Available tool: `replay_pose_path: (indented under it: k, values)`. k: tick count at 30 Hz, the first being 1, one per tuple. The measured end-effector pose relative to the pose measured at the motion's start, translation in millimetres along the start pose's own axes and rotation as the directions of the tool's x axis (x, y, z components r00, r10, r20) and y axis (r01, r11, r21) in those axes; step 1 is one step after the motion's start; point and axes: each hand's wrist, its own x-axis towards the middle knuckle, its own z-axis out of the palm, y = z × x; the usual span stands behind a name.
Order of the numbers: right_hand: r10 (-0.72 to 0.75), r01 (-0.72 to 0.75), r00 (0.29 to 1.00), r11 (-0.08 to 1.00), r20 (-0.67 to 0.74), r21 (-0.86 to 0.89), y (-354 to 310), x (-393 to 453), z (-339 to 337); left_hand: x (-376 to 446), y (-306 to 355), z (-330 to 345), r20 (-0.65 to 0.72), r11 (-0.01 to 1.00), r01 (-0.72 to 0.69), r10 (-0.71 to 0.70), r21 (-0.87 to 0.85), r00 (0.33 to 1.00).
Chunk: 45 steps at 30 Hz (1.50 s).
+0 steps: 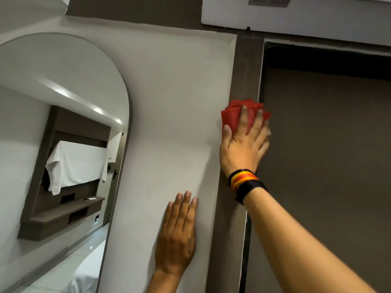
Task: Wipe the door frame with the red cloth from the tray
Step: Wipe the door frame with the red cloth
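Observation:
A folded red cloth (233, 116) is pressed flat against the brown door frame (246, 66), a vertical strip between the white wall and the dark doorway. My right hand (243, 146) lies spread over the cloth, fingers pointing up, with coloured bands on the wrist. My left hand (177, 235) rests flat on the white wall (173, 98) lower down, to the left of the frame, fingers together and holding nothing. No tray is in view.
An arched mirror (63, 144) hangs on the wall at the left and reflects a room with a shelf unit and a white sheet. The brown door (325, 166) fills the right. A white panel (296, 13) sits above the frame's top.

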Motion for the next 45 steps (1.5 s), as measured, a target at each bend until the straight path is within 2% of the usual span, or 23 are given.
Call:
replay_pose_path:
  k: [3, 7, 9, 13, 17, 23, 31, 34, 38, 40, 43, 45]
  values:
    - [0.038, -0.037, 0.999, 0.999, 0.024, -0.023, -7, 8, 0, -2, 1, 0, -0.003, 1.0, 0.01, -0.01, -0.016, 1.0]
    - [-0.027, 0.028, 0.999, 0.999, 0.036, -0.03, -26, 94, -17, -1, 0, 0, -0.015, 0.998, 0.014, -0.015, -0.06, 1.0]
    - [-0.05, 0.054, 0.995, 0.998, 0.086, -0.037, -35, 134, -25, -1, 1, 2, -0.018, 0.998, 0.011, -0.012, -0.064, 1.0]
    - [-0.064, 0.071, 0.992, 0.996, 0.113, -0.059, -37, 152, -26, -2, -2, 4, -0.028, 0.998, 0.006, -0.008, -0.064, 1.0]
    - [-0.123, 0.125, 0.992, 0.991, 0.034, -0.045, -19, 96, -15, 0, -3, 6, -0.035, 0.999, -0.001, -0.001, -0.045, 0.999]
    - [-0.027, 0.024, 0.999, 0.996, -0.033, -0.085, 29, -69, 12, -4, -1, 6, -0.026, 1.0, -0.005, 0.004, -0.024, 1.0]
    - [0.024, 0.003, 0.991, 0.98, 0.135, -0.2, 97, -255, 39, -4, -3, 5, 0.022, 0.999, 0.011, -0.01, -0.051, 1.0]
    - [0.043, -0.01, 0.984, 0.982, 0.171, -0.189, 106, -279, 42, 2, 3, -8, 0.054, 0.984, 0.075, -0.067, -0.164, 0.996]
    - [0.091, -0.052, 0.977, 0.978, 0.191, -0.202, 102, -290, 38, -25, 35, -39, 0.152, 0.891, 0.197, -0.147, -0.409, 0.977]
    - [0.127, -0.08, 0.966, 0.975, 0.223, -0.207, 102, -305, 35, -55, 55, -55, 0.269, 0.821, 0.329, -0.223, -0.467, 0.937]
    - [0.082, -0.021, 0.949, 0.98, 0.303, -0.2, 111, -319, 27, -92, 75, -66, 0.514, 0.644, 0.617, -0.377, -0.453, 0.77]
    - [0.075, -0.014, 0.926, 0.986, 0.37, -0.166, 112, -324, 17, -108, 80, -68, 0.595, 0.569, 0.709, -0.419, -0.417, 0.686]
